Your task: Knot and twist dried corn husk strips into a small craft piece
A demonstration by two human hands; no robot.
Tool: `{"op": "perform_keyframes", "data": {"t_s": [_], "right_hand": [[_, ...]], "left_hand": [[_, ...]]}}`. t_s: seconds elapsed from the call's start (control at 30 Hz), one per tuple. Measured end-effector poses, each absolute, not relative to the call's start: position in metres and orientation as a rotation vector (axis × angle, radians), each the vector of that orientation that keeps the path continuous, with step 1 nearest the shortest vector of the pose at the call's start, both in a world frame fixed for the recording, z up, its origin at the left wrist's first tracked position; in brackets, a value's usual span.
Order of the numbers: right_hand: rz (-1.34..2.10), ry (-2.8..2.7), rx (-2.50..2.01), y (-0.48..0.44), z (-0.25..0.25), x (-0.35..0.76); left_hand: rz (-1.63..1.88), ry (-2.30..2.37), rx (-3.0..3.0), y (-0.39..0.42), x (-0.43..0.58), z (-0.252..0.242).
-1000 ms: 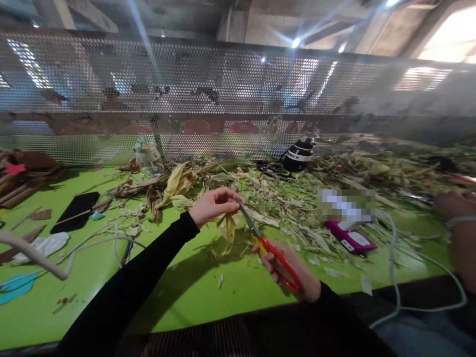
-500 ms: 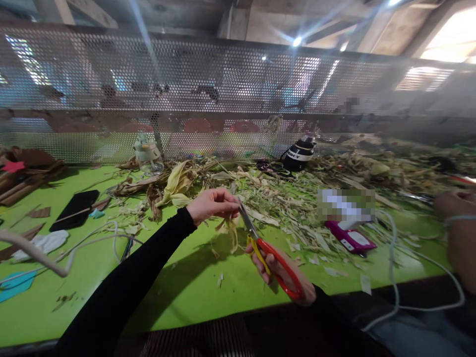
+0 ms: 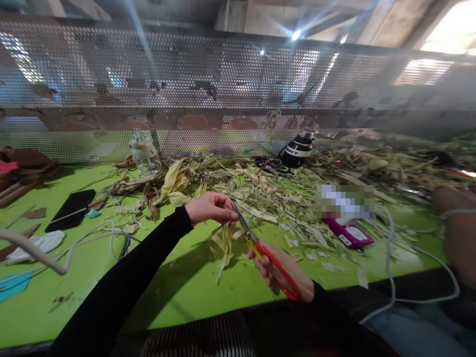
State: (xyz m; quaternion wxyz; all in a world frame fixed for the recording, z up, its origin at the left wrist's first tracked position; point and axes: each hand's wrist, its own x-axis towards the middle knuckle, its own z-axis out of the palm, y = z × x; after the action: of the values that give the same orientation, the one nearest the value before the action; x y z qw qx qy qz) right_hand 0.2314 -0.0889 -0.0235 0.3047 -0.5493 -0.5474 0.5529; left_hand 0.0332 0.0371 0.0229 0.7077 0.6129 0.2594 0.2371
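My left hand (image 3: 211,208) pinches a bunch of pale corn husk strips (image 3: 224,240), which dangle below the fingers over the green table (image 3: 186,292). In my right hand (image 3: 286,270) are scissors (image 3: 275,263) with one red and one yellow handle. Their metal blades point up and left, the tips right beside the left fingertips. Whether the blades touch the husk I cannot tell. Behind the hands lies a heap of husk scraps (image 3: 253,193), with a larger yellowish husk (image 3: 174,181) to the left.
A clear bottle (image 3: 145,153) and a black bottle (image 3: 297,150) stand by the perforated metal screen (image 3: 186,74). A phone (image 3: 72,210) and cables lie left. A magenta device (image 3: 349,234) lies right, near another person's arm (image 3: 459,233).
The husk strips hang lower and more spread out below my left hand. The scissors' handles have come closer together. The whole view has shifted slightly.
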Motion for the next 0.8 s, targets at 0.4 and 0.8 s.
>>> {"op": "perform_keyframes", "data": {"t_s": [0.4,0.8], "right_hand": [[1.443,-1.482,-1.121,-0.063,0.002,0.265],[1.555,-1.629,-0.971,-0.066,-0.003,0.256]], "left_hand": [[0.789,0.62,1.338,0.04,0.035,0.019],[0.894,0.626,1.198,0.025,0.047,0.028]]}}
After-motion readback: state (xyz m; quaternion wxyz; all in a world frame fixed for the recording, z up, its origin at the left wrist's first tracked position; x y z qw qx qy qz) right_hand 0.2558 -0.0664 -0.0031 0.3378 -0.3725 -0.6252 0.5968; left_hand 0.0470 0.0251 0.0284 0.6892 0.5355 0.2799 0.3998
